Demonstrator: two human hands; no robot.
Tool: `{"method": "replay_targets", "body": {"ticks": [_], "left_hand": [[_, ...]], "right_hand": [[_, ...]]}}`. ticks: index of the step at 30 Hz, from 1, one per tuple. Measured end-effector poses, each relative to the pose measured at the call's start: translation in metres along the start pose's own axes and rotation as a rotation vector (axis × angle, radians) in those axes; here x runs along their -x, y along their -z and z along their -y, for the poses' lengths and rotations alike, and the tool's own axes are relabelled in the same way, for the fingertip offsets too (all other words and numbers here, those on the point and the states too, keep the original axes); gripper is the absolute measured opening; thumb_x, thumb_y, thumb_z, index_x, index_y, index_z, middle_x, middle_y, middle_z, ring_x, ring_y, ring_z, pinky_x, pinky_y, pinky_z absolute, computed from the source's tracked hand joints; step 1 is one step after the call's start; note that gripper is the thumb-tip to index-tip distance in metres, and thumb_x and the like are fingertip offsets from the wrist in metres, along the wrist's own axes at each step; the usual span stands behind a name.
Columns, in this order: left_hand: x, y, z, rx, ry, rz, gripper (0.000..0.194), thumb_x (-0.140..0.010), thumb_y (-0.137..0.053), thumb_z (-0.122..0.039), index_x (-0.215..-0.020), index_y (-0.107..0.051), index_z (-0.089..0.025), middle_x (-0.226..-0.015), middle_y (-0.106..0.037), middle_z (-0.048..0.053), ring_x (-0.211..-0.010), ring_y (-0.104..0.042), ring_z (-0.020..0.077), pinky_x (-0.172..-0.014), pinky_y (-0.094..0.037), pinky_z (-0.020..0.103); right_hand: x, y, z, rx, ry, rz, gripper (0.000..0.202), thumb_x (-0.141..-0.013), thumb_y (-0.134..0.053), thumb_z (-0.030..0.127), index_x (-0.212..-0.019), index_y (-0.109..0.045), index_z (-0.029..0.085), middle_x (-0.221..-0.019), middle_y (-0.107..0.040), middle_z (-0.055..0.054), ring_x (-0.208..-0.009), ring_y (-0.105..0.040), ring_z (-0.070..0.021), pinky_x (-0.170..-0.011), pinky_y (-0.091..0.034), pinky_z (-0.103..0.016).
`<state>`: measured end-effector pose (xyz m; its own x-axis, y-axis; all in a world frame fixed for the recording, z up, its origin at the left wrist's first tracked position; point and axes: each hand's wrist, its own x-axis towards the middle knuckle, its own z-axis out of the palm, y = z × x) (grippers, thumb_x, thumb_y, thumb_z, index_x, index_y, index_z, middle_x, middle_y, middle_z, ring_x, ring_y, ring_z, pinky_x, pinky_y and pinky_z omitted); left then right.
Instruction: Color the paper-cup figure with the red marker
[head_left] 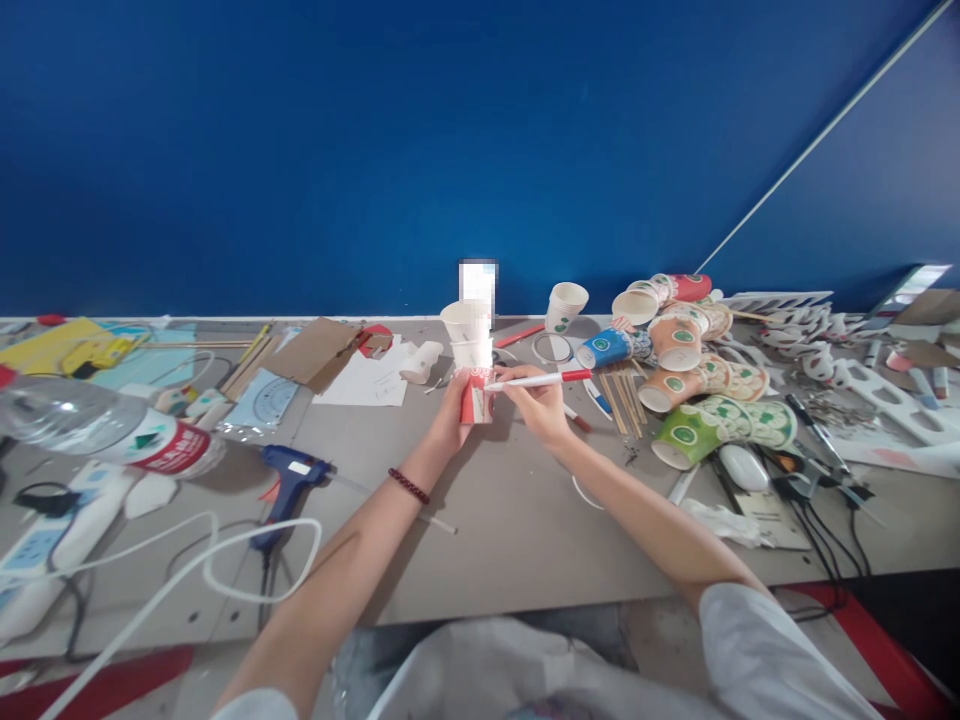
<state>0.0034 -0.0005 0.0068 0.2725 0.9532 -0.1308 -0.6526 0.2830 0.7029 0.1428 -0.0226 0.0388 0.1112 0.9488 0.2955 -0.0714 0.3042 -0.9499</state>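
Note:
My left hand (448,418) is wrapped round a red and white paper cup (477,405) in the middle of the bench. White paper cups (463,325) stand directly above it in a column; whether they are joined to it I cannot tell. Between the fingers of my right hand (541,405) is a white marker pen (536,381) with a red end pointing right. Its tip lies at the red cup's right side, near the upper edge. Part of the cup is hidden behind my left fingers.
To the left lie a blue glue gun (291,485), a large water bottle (112,425), a power strip (82,530) and looping white cable. Several patterned paper cups (679,340), wooden sticks (624,400) and a white mouse (742,467) are on the right. A blue wall (375,150) rises behind.

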Motion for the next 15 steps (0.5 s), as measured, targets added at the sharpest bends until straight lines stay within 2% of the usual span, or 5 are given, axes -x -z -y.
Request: {"method": "replay_targets", "body": {"ticks": [5, 11, 15], "left_hand": [[0.0003, -0.0022, -0.0010, -0.012, -0.030, 0.013, 0.042, -0.081, -0.074, -0.054, -0.099, -0.070, -0.015, -0.079, -0.072, 0.005, -0.070, -0.066, 0.0165, -0.069, -0.053, 0.028], [-0.0004, 0.0001, 0.0013, -0.042, -0.068, 0.015, 0.048, -0.078, -0.076, -0.056, -0.105, -0.070, -0.016, -0.097, -0.074, 0.009, -0.094, -0.069, 0.0248, -0.088, -0.051, 0.035], [-0.0012, 0.0028, 0.0034, -0.024, -0.072, -0.016, 0.043, -0.079, -0.077, -0.051, -0.106, -0.069, -0.019, -0.106, -0.073, 0.010, -0.106, -0.067, 0.0279, -0.094, -0.049, 0.038]], "right_hand": [[0.0024, 0.0005, 0.0009, 0.101, 0.027, 0.019, 0.009, -0.078, -0.072, 0.031, -0.081, -0.073, 0.023, -0.095, -0.077, -0.006, -0.103, -0.072, -0.0273, -0.091, -0.056, -0.040], [0.0038, 0.0002, 0.0044, 0.164, 0.069, 0.071, 0.010, -0.081, -0.069, 0.032, -0.084, -0.071, 0.023, -0.093, -0.077, -0.006, -0.108, -0.071, -0.0281, -0.092, -0.057, -0.040], [0.0031, 0.0004, 0.0035, 0.196, 0.089, 0.074, 0.010, -0.083, -0.067, 0.030, -0.089, -0.072, 0.023, -0.098, -0.077, -0.006, -0.105, -0.072, -0.0267, -0.091, -0.057, -0.040]]}}
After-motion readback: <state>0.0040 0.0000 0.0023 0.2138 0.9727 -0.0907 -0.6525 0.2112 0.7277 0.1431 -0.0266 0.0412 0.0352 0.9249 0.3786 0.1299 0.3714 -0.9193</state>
